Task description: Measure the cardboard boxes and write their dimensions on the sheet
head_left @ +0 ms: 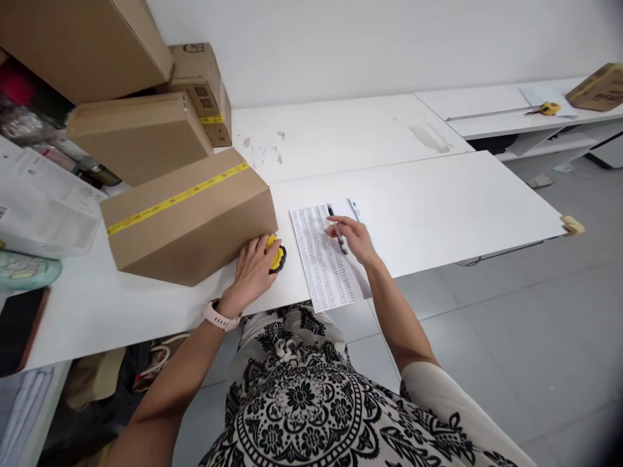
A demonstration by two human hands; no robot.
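My left hand (253, 267) is closed over a yellow and black tape measure (276, 254) on the white table (428, 207), right against the near corner of a brown cardboard box (189, 217) with a yellow tape strip along its top. My right hand (354, 237) pinches a pen (337, 228) with its tip down on a printed sheet of rows of figures (322, 259). The sheet lies at the table's front edge and hangs slightly over it. A pale watch sits on my left wrist.
Three more cardboard boxes (139, 133) are stacked behind at the left. Papers and a white tray (43, 214) lie far left. Another desk at the back right carries a second tape measure (549, 108) and a box (596, 87). Grey tiled floor lies to the right.
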